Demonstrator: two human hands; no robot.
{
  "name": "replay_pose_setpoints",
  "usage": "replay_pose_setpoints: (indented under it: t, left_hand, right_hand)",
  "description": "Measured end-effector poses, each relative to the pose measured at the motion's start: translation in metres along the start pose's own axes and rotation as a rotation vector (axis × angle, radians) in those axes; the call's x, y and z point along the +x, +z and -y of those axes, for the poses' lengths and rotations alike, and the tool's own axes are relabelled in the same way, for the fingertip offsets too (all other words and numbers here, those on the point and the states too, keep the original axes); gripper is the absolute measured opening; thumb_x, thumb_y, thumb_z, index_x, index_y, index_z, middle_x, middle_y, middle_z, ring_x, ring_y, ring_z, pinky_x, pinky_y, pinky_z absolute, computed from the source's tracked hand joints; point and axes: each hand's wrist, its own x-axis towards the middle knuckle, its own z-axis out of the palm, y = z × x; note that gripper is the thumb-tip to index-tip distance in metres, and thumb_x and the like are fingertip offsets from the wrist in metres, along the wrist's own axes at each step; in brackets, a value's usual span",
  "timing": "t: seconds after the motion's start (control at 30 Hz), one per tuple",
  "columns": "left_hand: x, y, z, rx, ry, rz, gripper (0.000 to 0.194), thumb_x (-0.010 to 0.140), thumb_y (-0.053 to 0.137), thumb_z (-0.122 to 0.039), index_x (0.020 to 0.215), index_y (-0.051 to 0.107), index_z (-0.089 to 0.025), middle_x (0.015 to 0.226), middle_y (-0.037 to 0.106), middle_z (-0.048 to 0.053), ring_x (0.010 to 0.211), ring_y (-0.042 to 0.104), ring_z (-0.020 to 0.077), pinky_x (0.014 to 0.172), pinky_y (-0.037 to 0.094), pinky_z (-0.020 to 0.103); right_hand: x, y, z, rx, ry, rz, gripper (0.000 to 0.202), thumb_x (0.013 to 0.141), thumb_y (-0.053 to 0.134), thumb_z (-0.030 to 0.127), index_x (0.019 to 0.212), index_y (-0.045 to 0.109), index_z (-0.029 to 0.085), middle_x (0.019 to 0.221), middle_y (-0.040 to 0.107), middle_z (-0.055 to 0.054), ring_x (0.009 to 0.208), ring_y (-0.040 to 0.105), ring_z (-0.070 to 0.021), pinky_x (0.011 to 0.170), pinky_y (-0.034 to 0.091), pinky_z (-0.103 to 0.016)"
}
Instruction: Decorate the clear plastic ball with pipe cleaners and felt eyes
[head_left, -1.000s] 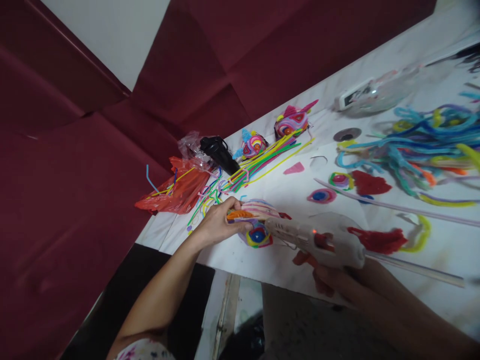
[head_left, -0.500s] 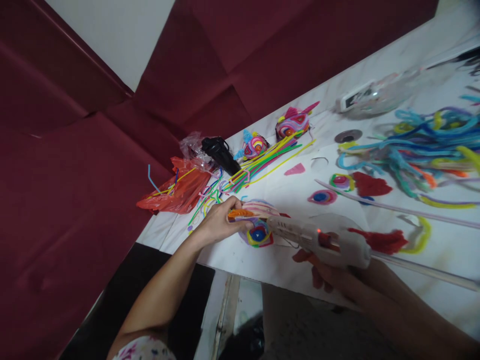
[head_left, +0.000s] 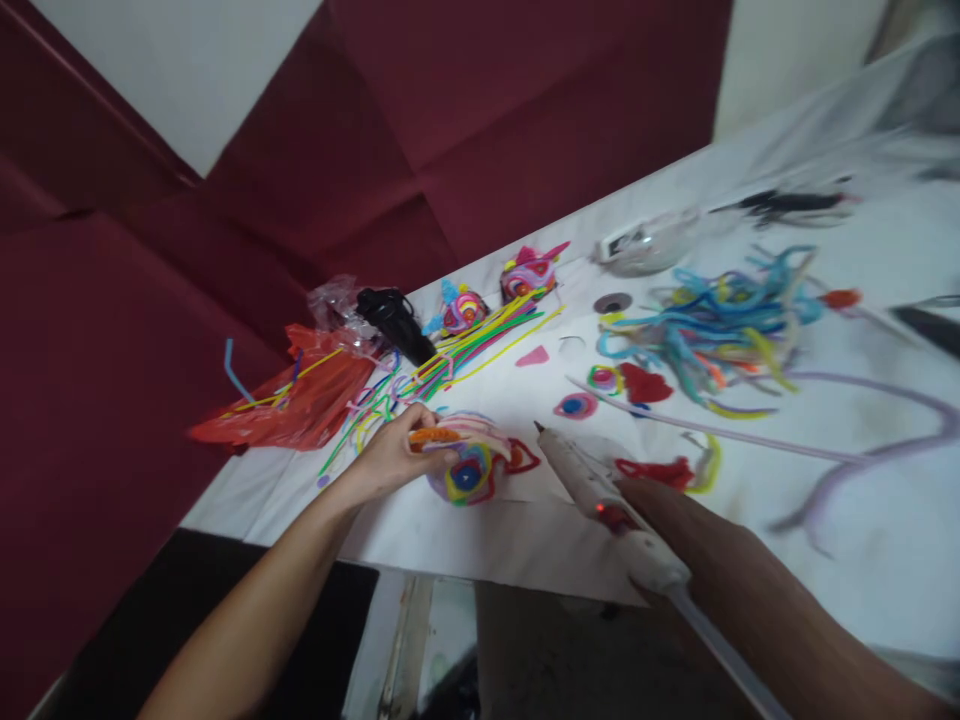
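Near the table's front edge, my left hand point(head_left: 401, 455) pinches an orange fuzzy piece point(head_left: 436, 435) at the upper left of a colourful round craft piece point(head_left: 466, 477), which has a blue eye and a red-edged point on its right. To the right, my right hand point(head_left: 660, 510) is wrapped round a white glue gun point(head_left: 592, 485) with a small red light. Its dark nozzle points up and left, apart from the craft piece. The gun hides most of my right fingers.
Behind lie two finished-looking fish-like crafts point(head_left: 529, 272), a bundle of coloured pipe cleaners point(head_left: 480, 345), a black object point(head_left: 395, 322) and a red plastic bag point(head_left: 300, 395). To the right are a blue pipe-cleaner heap point(head_left: 720, 320), an eye piece point(head_left: 576, 405) and red pieces point(head_left: 646, 383).
The glue gun has pulled away from the craft piece and turned, its nozzle now up and left. The view has shifted right. My left hand still pinches the orange piece.
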Motion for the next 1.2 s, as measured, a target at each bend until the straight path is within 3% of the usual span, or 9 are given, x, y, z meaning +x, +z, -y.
replay_pose_setpoints:
  t: [0.1, 0.23, 0.43, 0.63, 0.83, 0.93, 1.0, 1.1, 1.2]
  left_hand:
    - [0.006, 0.0, 0.005, -0.043, -0.013, 0.002, 0.048, 0.065, 0.073, -0.056, 0.085, 0.046, -0.022, 0.09, 0.058, 0.001, 0.083, 0.054, 0.0175, 0.072, 0.043, 0.029]
    - [0.012, 0.0, 0.007, -0.058, -0.048, -0.013, 0.052, 0.063, 0.074, -0.058, 0.088, 0.045, -0.022, 0.089, 0.057, 0.001, 0.08, 0.052, 0.0172, 0.069, 0.043, 0.029]
    - [0.016, 0.002, 0.001, -0.054, -0.037, -0.037, 0.057, 0.061, 0.075, -0.062, 0.091, 0.049, -0.021, 0.084, 0.058, 0.0, 0.075, 0.052, 0.0167, 0.064, 0.041, 0.028]
    - [0.017, 0.001, -0.002, -0.073, -0.063, -0.006, 0.061, 0.058, 0.077, -0.066, 0.092, 0.05, -0.022, 0.09, 0.066, 0.003, 0.078, 0.057, 0.0191, 0.062, 0.041, 0.028]
    - [0.019, 0.003, 0.0, -0.008, -0.057, -0.03, 0.059, 0.058, 0.077, -0.067, 0.088, 0.052, -0.023, 0.083, 0.064, 0.0, 0.074, 0.056, 0.0182, 0.06, 0.038, 0.028]
    - [0.019, 0.004, -0.001, -0.002, -0.023, -0.042, 0.061, 0.055, 0.079, -0.067, 0.086, 0.053, -0.022, 0.082, 0.063, 0.0, 0.073, 0.055, 0.0174, 0.061, 0.039, 0.028]
    - [0.018, 0.004, -0.003, 0.011, -0.002, -0.038, 0.062, 0.056, 0.078, -0.069, 0.087, 0.054, -0.021, 0.082, 0.063, 0.0, 0.074, 0.055, 0.0173, 0.062, 0.039, 0.028]
    - [0.016, 0.004, -0.007, 0.034, 0.015, -0.029, 0.062, 0.059, 0.076, -0.07, 0.089, 0.054, -0.021, 0.084, 0.064, 0.001, 0.076, 0.054, 0.018, 0.064, 0.039, 0.028]
    - [0.013, 0.003, -0.009, 0.039, 0.008, -0.016, 0.06, 0.06, 0.075, -0.07, 0.088, 0.052, -0.022, 0.085, 0.065, 0.002, 0.077, 0.056, 0.0188, 0.064, 0.039, 0.028]
  right_hand:
    - [0.006, -0.019, -0.005, -0.162, -0.093, -0.028, 0.041, 0.076, 0.042, 0.013, 0.116, 0.048, 0.024, 0.101, 0.071, -0.013, 0.086, 0.073, -0.0281, 0.066, 0.064, -0.039]
    - [0.014, -0.028, -0.019, -0.357, -0.108, 0.046, 0.021, 0.081, 0.048, 0.015, 0.101, 0.05, 0.022, 0.092, 0.066, -0.013, 0.078, 0.07, -0.0283, 0.059, 0.062, -0.039]
    - [0.022, -0.019, -0.026, -0.458, -0.204, 0.134, 0.024, 0.076, 0.064, 0.013, 0.1, 0.059, 0.016, 0.094, 0.064, -0.012, 0.083, 0.067, -0.0295, 0.065, 0.062, -0.042]
    - [0.031, -0.004, -0.006, -0.468, -0.257, 0.15, 0.027, 0.07, 0.072, 0.013, 0.096, 0.065, 0.016, 0.091, 0.066, -0.011, 0.077, 0.065, -0.0283, 0.063, 0.061, -0.041]
    - [0.037, 0.001, 0.007, -0.438, -0.29, 0.264, 0.023, 0.076, 0.068, 0.014, 0.099, 0.07, 0.016, 0.099, 0.07, -0.015, 0.086, 0.067, -0.0333, 0.069, 0.06, -0.046]
    - [0.047, -0.006, 0.013, -0.241, -0.28, 0.28, 0.025, 0.086, 0.055, 0.019, 0.106, 0.07, 0.019, 0.109, 0.07, -0.015, 0.098, 0.066, -0.0346, 0.078, 0.057, -0.051]
    - [0.064, -0.007, 0.02, 0.017, -0.193, 0.305, 0.03, 0.092, 0.043, 0.02, 0.107, 0.068, 0.022, 0.108, 0.071, -0.011, 0.099, 0.067, -0.0271, 0.082, 0.056, -0.043]
    - [0.099, 0.003, 0.03, 0.35, 0.079, 0.347, 0.025, 0.091, 0.047, 0.034, 0.096, 0.069, 0.023, 0.084, 0.073, -0.004, 0.07, 0.066, -0.0184, 0.062, 0.051, -0.03]
    - [0.129, 0.023, 0.035, 0.513, 0.177, 0.347, 0.026, 0.084, 0.055, 0.044, 0.085, 0.068, 0.021, 0.075, 0.071, -0.002, 0.068, 0.063, -0.0171, 0.06, 0.047, -0.029]
